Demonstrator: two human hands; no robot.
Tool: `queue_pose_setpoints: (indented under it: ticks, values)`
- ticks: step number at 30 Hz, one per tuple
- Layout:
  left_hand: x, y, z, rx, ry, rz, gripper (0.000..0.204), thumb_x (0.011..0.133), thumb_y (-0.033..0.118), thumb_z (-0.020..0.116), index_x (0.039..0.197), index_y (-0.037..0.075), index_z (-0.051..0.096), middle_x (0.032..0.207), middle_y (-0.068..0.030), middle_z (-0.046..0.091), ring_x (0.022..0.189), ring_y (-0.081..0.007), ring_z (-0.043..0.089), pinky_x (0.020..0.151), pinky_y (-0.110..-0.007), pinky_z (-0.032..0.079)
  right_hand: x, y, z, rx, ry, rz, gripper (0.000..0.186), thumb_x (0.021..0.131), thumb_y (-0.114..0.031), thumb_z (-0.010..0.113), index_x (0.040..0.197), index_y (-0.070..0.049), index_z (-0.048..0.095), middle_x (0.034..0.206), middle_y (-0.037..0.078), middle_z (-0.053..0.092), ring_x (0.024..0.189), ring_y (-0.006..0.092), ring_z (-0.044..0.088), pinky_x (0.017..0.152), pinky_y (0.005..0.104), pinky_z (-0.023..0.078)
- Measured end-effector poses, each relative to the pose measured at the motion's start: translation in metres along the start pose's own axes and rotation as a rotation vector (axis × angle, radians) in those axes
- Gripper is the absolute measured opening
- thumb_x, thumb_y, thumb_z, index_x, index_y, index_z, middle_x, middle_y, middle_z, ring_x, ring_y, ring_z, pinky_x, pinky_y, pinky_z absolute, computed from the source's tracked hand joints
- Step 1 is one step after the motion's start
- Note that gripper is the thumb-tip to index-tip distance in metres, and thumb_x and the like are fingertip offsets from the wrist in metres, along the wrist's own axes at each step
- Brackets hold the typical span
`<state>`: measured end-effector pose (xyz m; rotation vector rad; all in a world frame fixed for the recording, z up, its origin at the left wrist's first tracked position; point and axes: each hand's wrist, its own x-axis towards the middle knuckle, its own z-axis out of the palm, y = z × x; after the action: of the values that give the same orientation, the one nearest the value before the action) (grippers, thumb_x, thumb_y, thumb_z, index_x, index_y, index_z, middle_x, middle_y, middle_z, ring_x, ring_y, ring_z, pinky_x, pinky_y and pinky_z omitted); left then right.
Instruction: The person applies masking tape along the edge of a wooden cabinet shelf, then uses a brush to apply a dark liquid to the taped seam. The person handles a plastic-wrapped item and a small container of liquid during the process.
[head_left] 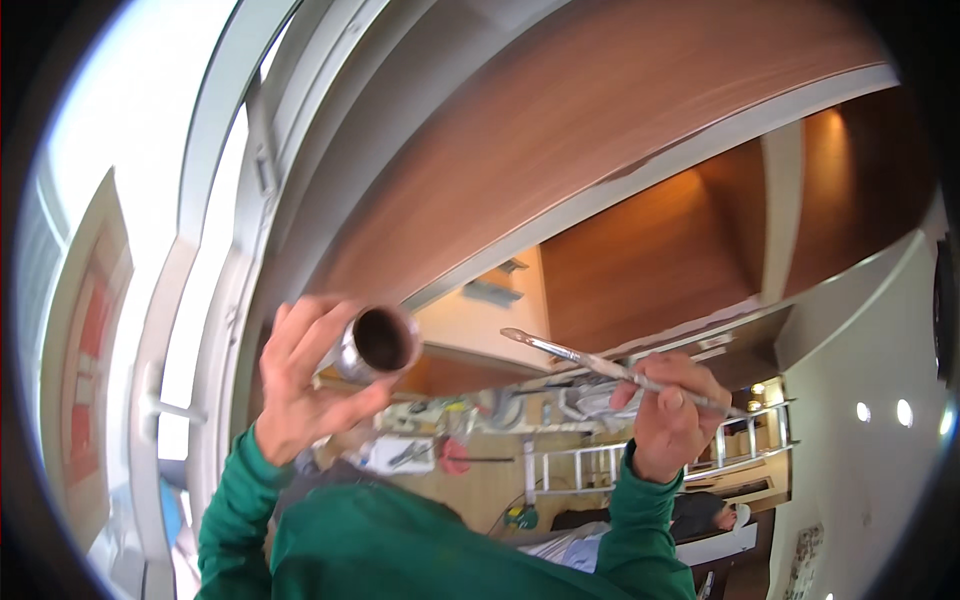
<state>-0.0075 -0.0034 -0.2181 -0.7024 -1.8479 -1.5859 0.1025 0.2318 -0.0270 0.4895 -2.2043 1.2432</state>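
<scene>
My left hand point(298, 385) is wrapped round a small silvery can point(352, 362), its open mouth turned toward me and dark brown inside. Between the fingers and thumb of my right hand point(680, 405) is a thin paintbrush point(590, 362), held by its handle. The bristles point left toward the can, apart from it, and look brownish. Behind both hands rises a reddish-brown wooden panel point(600, 130) with a pale strip along its lower edge.
At the left is a window frame point(215, 210) with a handle point(175, 408). Below lie a ladder point(575, 470), a white tray point(400, 455) and scattered tools on the floor. Another person point(705, 512) in a white cap is at the lower right. Ceiling lights point(904, 412) shine at right.
</scene>
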Motion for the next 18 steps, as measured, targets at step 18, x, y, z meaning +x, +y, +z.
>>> queue_pose_setpoints:
  ticks: [18]
  values:
    - [-0.008, -0.004, 0.001, 0.121, -0.080, 0.042, 0.065, 0.052, 0.018, 0.081, 0.112, 0.002, 0.066, 0.104, -0.0104, 0.067, 0.087, -0.0254, 0.061, 0.073, -0.036, 0.041, -0.032, 0.035, 0.027, 0.143, -0.173, 0.305, 0.019, 0.084, 0.005, 0.062, 0.101, 0.006, 0.070, 0.097, 0.018, 0.069, 0.077, 0.0200, 0.068, 0.065, 0.0285, 0.055]
